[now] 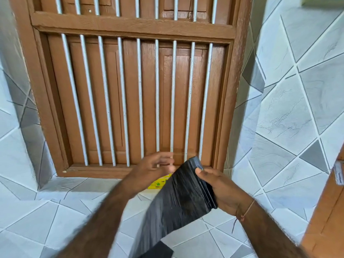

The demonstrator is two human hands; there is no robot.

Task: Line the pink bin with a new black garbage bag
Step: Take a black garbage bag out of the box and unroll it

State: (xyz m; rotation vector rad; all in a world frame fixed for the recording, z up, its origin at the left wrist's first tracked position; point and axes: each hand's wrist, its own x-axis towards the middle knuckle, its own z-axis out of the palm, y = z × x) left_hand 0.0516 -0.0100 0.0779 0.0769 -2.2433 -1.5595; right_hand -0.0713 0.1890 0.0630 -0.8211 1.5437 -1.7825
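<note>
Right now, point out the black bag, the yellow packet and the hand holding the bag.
black garbage bag (178, 198): head view, middle of the folded plastic.
yellow packet (158, 183): head view, visible printed corner.
right hand (223, 189): head view, back of the hand gripping the bag.

The garbage bag is showing glossy black with fine lengthwise creases catching pale highlights. A packet behind it is showing bright yellow with green print. The window shutter is showing warm brown wood, crossed by pale grey-white vertical bars. The wall tiles are showing whitish marble veining, split by diagonal lines into light and darker grey triangles.
</note>
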